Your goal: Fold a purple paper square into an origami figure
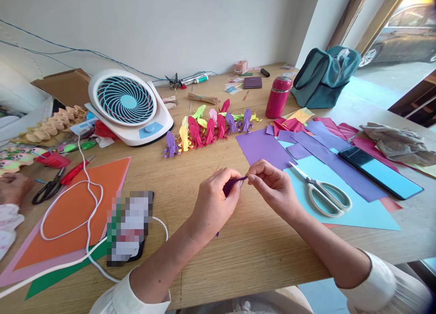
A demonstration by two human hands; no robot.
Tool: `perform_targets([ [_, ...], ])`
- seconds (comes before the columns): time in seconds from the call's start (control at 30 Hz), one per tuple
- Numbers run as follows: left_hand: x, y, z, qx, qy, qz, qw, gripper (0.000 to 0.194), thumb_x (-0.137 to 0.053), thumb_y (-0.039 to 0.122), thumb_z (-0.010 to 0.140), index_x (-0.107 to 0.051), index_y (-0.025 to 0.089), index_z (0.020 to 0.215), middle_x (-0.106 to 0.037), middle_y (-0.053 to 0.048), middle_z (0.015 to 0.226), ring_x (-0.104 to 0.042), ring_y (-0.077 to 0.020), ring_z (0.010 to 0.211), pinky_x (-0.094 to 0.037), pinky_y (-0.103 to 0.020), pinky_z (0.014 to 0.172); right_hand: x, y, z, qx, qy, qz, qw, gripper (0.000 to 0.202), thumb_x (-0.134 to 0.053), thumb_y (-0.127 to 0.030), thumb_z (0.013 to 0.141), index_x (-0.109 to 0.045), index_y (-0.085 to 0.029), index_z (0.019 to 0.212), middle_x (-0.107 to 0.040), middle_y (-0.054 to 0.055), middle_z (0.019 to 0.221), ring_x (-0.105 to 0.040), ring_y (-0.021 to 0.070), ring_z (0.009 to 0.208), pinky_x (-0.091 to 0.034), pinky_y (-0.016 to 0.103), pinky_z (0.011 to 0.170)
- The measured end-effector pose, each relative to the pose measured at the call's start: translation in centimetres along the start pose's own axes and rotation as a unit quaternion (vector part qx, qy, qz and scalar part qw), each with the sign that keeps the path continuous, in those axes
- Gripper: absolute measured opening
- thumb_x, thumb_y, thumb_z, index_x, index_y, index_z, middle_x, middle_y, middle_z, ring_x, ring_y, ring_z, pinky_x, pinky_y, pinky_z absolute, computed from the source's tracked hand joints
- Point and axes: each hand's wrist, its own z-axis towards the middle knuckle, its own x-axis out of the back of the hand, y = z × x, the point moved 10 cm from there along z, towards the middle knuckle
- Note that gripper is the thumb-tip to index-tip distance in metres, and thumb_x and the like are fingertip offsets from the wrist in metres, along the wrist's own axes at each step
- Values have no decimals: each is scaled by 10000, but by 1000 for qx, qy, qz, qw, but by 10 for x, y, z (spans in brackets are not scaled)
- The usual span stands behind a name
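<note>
Between my hands is a small piece of purple paper [230, 185], narrowed to a thin tip on its right side. My left hand [218, 196] is closed around it, fingers and thumb pinching its body. My right hand [270, 184] pinches close to the thin tip with thumb and forefinger. Most of the paper's shape is hidden by the left fingers. Beyond my hands lies a flat purple sheet [262, 146]. White-handled scissors [327, 198] rest on a light blue sheet [368, 216] to the right. Several folded paper figures [195, 133], in purple, yellow, red and green, stand in a cluster farther back.
A white fan [160, 123] stands back left. Orange paper [109, 178], a charging phone [131, 228] and a white cable [89, 214] lie left. Another person's hand [13, 187] is at the far left edge. A red flask [278, 98], teal bag [315, 85] and dark phone [361, 159] are right.
</note>
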Motion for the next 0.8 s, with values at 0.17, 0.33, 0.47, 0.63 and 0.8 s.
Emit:
perform_targets([
  [0.17, -1, -7, 1, 21, -1, -18, 1000, 88, -614, 109, 894, -640, 185, 860, -683, 18, 772, -629, -111, 711, -455, -203, 690, -2, 7, -1, -10, -5, 12, 1000, 79, -696, -283, 913, -661, -218, 886, -594, 2, 854, -570, 136, 789, -460, 293, 733],
  [0.33, -4, -9, 1, 28, -11, -42, 999, 96, -623, 98, 885, -639, 189, 859, -690, 20, 780, -630, -114, 723, -460, -210, 702, -1, 9, -1, -8, 0, 4, 1000, 105, -706, -295, 907, -655, -212, 867, -595, 5, 837, -561, 138, 772, -456, 300, 715],
  [0.47, -6, -9, 1, 27, -18, -53, 998, 89, -634, 111, 889, -639, 189, 846, -682, 27, 762, -618, -111, 699, -460, -220, 693, -1, 11, -1, -18, 4, 10, 1000, 127, -694, -281, 914, -626, -204, 839, -573, -7, 799, -544, 127, 738, -438, 286, 682],
  [0.63, -10, -11, 1, 30, -33, -61, 997, 97, -636, 101, 885, -645, 196, 864, -690, 25, 778, -632, -116, 713, -474, -226, 695, 0, 10, -2, -10, 6, -1, 1000, 141, -668, -252, 926, -596, -203, 815, -541, -16, 776, -520, 123, 718, -410, 279, 649],
  [0.8, -8, -11, 2, 26, -31, -41, 998, 111, -664, 81, 855, -647, 191, 850, -673, 9, 812, -642, -135, 786, -478, -232, 727, 1, 2, -3, 25, 9, -56, 998, 178, -647, -236, 935, -561, -208, 782, -518, -11, 787, -493, 131, 732, -401, 292, 666],
])
